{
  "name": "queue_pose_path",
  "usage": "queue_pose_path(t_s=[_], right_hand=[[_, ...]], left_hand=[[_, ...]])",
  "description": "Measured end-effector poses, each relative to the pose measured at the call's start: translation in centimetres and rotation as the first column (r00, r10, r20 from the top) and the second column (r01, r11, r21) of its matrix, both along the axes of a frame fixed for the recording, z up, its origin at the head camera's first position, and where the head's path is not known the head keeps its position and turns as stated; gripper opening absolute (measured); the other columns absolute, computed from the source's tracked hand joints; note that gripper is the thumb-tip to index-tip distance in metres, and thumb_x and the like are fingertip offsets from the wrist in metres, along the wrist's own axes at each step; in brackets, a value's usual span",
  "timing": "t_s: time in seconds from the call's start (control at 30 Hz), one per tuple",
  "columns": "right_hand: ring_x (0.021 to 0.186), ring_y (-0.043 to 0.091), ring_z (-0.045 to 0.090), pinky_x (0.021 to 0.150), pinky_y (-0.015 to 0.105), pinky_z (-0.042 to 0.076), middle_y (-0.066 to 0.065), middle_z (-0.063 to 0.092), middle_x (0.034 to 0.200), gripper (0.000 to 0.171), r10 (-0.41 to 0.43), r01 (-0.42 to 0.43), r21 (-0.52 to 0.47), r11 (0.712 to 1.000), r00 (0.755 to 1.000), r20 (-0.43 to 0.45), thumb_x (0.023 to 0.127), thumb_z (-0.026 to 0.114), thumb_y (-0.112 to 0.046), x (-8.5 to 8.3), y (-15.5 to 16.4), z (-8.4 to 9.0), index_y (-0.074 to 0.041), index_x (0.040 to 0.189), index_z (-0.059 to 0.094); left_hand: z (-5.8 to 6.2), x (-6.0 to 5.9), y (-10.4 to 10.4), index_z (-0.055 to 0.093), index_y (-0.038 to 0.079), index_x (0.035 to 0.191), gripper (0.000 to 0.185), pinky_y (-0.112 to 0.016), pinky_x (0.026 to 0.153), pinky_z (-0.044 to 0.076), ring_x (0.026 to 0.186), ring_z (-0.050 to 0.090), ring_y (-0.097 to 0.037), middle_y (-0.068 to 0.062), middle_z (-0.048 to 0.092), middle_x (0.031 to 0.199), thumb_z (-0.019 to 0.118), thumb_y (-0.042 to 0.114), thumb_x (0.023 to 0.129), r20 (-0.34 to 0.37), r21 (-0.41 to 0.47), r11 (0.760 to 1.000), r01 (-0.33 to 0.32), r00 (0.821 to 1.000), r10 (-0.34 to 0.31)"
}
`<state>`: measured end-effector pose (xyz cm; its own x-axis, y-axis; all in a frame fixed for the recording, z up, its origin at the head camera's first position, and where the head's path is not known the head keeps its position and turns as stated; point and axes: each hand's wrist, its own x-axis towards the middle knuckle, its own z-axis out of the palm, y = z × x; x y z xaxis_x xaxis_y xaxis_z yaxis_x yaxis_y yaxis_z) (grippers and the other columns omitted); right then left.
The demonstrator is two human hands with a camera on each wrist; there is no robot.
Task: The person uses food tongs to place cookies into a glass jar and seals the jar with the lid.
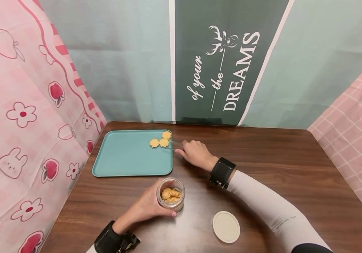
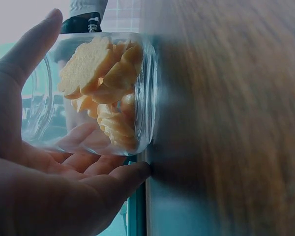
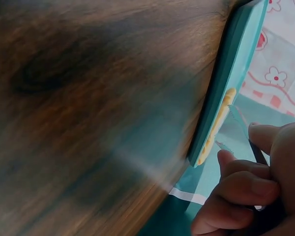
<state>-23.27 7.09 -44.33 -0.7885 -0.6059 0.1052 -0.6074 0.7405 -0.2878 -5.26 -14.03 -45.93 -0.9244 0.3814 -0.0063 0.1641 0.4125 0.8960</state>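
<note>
Three cookies (image 1: 164, 142) lay close together in the far right corner of a blue-green tray (image 1: 127, 158), with tongs (image 3: 257, 151) at them.

The right hand (image 1: 198, 154) had its fingers clamped on the tongs, whose two tips stood apart over the tray, near the cookies; whether they touched one could not be told. The left hand (image 1: 147, 205) curled around a clear jar (image 1: 179, 204), thumb on one side and fingers on the other. More cookies (image 1: 170, 194) sat inside this jar, which stood upright and uncapped on the brown desk (image 1: 278, 168), just beside the tray's near right corner. To the right of the jar, nearer the person, a pale round lid (image 1: 226, 227) lay flat. Both wrists wore black bands (image 1: 223, 172).
</note>
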Motion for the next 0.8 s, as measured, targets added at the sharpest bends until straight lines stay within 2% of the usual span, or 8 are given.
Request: queue_pose_path(t_s=[0.5, 0.8], right_hand=[[0.066, 0.029, 0.067, 0.059, 0.047, 0.058, 0.004, 0.053, 0.065, 0.041, -0.025, 0.025, 0.01, 1.0, 0.999, 0.031, 0.108, 0.063, -0.038, -0.4, -0.9, -0.5, -0.008, 0.081, 0.058], [0.063, 0.032, 0.067, 0.056, 0.048, 0.057, 0.005, 0.052, 0.063, 0.042, -0.015, 0.015, 0.014, 1.0, 1.0, 0.021, 0.109, 0.061, -0.039, -0.6, -1.2, -0.9, -0.008, 0.08, 0.057]], left_hand=[[-0.1, 0.0, 0.0, 0.05, 0.016, 0.149, 0.097, -0.039, 0.113, 0.046, 0.127, 0.061, -0.022, -0.001, 0.064, 0.139, 0.102, 0.031, 0.068, -0.003, 0.011, 1.0, 0.007, 1.0, -0.007], [-0.1, 0.0, 0.0, 0.05, 0.016, 0.148, 0.095, -0.039, 0.112, 0.046, 0.126, 0.062, -0.023, -0.005, 0.065, 0.138, 0.102, 0.029, 0.069, -0.007, 0.018, 1.0, 0.019, 1.0, -0.019]])
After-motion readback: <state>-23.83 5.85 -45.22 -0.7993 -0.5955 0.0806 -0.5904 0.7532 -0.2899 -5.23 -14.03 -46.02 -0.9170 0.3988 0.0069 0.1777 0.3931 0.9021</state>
